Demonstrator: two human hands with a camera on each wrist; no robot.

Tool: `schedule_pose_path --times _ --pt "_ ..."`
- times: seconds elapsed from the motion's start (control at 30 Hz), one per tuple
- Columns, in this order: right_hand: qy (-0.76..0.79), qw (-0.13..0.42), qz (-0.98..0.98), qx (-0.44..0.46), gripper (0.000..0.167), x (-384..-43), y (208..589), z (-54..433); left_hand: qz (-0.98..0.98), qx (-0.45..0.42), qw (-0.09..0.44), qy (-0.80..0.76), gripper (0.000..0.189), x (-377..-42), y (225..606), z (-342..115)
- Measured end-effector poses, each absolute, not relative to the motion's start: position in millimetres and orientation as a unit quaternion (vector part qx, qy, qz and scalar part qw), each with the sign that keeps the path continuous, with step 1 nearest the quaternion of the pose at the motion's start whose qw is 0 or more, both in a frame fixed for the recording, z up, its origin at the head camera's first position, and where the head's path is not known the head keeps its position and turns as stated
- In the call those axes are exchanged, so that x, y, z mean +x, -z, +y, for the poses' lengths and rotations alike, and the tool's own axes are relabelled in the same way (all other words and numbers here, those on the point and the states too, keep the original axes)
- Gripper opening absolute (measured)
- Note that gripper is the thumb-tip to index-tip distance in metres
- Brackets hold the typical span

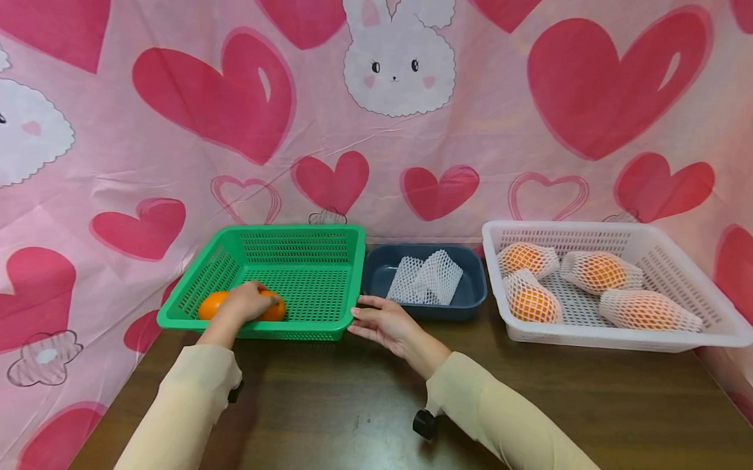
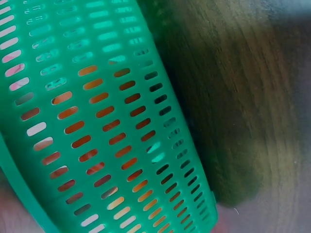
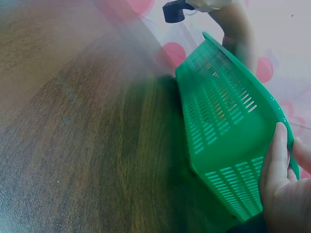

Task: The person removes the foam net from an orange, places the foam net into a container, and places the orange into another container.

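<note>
Two bare oranges lie near the front of a green basket [image 1: 347, 285]. My left hand [image 1: 243, 302] reaches in over the front rim, its fingers curled over the right orange [image 1: 274, 308]. The left orange [image 1: 211, 306] sits beside that hand, partly covered by it. At the basket's front right corner, my right hand [image 1: 385, 324] pinches the rim, thumb at the edge and fingers along the outer side. In the left wrist view the slotted basket wall [image 2: 104, 141] hides the left hand's fingers, with orange showing through the slots.
A dark blue tray [image 1: 474, 308] with white foam nets [image 1: 438, 278] stands just right of the green basket. Farther right, a white basket [image 1: 583, 335] holds several net-wrapped oranges [image 1: 534, 304]. A heart-patterned cloth [image 1: 372, 144] hangs behind the wooden table [image 1: 334, 412].
</note>
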State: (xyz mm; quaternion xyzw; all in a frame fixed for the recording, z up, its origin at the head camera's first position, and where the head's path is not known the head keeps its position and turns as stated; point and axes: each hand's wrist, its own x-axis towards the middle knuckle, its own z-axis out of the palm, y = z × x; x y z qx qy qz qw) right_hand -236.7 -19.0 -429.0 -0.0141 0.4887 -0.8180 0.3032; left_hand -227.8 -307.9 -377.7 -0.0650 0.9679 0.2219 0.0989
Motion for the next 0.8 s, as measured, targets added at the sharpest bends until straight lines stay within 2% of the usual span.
schedule_pose_path --times 0.8 --pt "0.813 0.302 0.498 -0.004 0.052 -236.4 425.5 -19.9 0.963 -0.061 0.076 -0.25 0.059 -223.2 378.6 -307.9"
